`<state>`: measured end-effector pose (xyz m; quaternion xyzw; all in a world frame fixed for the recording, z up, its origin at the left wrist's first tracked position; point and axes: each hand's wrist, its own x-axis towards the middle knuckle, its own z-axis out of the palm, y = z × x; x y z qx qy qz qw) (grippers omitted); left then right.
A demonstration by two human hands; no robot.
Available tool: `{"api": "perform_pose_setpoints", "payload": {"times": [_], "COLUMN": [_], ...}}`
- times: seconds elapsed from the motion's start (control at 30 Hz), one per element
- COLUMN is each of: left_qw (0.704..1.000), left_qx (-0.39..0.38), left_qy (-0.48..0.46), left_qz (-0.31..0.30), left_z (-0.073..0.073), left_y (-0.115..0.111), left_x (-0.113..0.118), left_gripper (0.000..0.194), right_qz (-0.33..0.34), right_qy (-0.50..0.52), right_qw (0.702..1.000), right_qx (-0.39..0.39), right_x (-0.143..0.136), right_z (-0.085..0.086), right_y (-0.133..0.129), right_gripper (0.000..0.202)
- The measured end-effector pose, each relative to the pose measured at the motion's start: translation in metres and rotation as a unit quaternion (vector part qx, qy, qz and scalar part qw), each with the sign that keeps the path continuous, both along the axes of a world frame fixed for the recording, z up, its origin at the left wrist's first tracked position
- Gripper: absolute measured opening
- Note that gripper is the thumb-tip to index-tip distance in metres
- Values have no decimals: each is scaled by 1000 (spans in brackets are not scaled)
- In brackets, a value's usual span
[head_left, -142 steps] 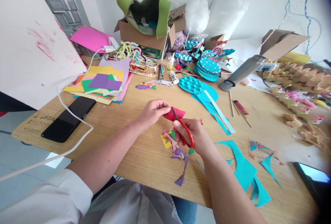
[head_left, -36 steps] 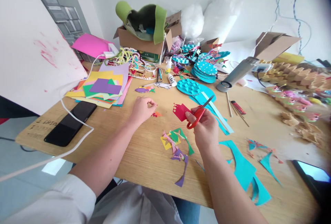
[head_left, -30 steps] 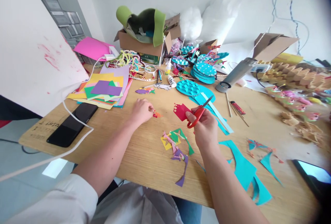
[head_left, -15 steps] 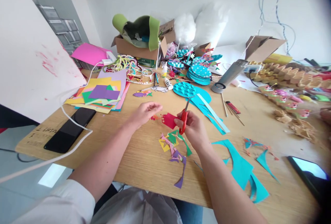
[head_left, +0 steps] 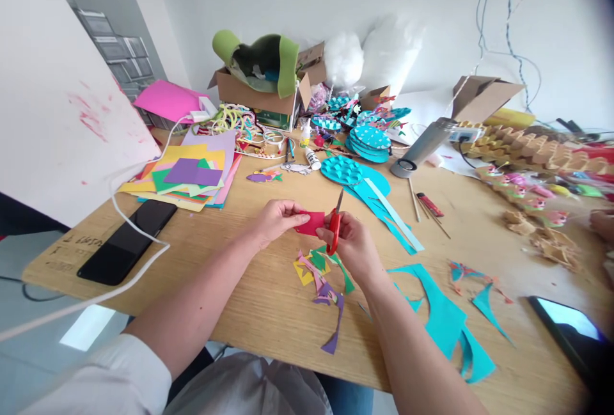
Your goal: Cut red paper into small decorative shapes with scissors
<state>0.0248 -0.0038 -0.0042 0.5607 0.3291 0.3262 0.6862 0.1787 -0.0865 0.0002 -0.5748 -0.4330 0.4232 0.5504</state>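
Observation:
A small piece of red paper (head_left: 313, 223) is held up between both hands over the wooden table (head_left: 268, 287). My left hand (head_left: 279, 220) pinches its left edge between thumb and fingers. My right hand (head_left: 352, 239) has red-handled scissors (head_left: 333, 233) hooked on it, blades pointing up and away, and its fingertips touch the paper's right edge. Just below the hands lie green, yellow, pink and purple paper scraps (head_left: 327, 293). Turquoise offcuts (head_left: 444, 313) lie beside my right forearm.
Coloured paper sheets (head_left: 192, 175) and a black phone (head_left: 127, 242) with a white cable lie left. Behind are a cardboard box (head_left: 259, 92), a glue bottle (head_left: 313, 159) and turquoise discs (head_left: 341, 171). Right are a metal flask (head_left: 425, 146), another phone (head_left: 570, 325) and another person's hand (head_left: 602, 223).
My left hand has moved right and taken the left edge of the red paper, where before it hovered apart from it. The scissors and right hand have shifted slightly.

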Motion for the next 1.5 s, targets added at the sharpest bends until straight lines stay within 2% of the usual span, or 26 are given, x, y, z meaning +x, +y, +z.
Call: {"api": "perform_pose_setpoints", "payload": {"times": [0.23,0.43,0.57,0.63,0.73,0.8,0.97,1.03,1.23,1.33,1.43,1.5], "left_qw": [999,990,995,995,991,991,996,996,993,991,995,991], "left_qx": [-15,-23,-9,-13,-35,-49,-68,-67,-63,-68,-77,-109], "left_qy": [11,15,-12,-6,9,-2,-49,-56,-1,8,-29,-71], "left_qz": [-45,-139,-98,-100,-131,-127,-29,-13,-102,-114,-58,-16], "left_z": [-1,3,5,4,4,3,1,1,1,1,1,1], "left_y": [0,-2,-2,-2,-3,-3,-1,0,-4,-7,-6,-4], "left_x": [-2,-4,-5,-5,-4,-3,-1,-2,-3,0,2,2], "left_gripper": [26,31,35,32,29,27,30,28,30,26,25,27], "right_qz": [-110,-128,-76,-50,-58,-76,-44,-33,-33,-47,-94,-74], "right_qy": [18,45,41,30,18,17,21,26,23,-5,-70,-99], "right_qw": [993,988,995,998,997,996,998,999,998,998,989,987], "right_qx": [47,71,43,31,42,50,27,24,39,51,85,98], "right_x": [6,6,5,3,2,2,2,1,2,3,4,4], "right_z": [-1,1,1,0,-2,-1,1,1,-1,-2,-1,0], "right_y": [1,0,-1,-1,0,0,-1,-1,0,0,-3,-6], "right_gripper": [38,35,37,38,40,41,46,46,44,43,39,40]}}
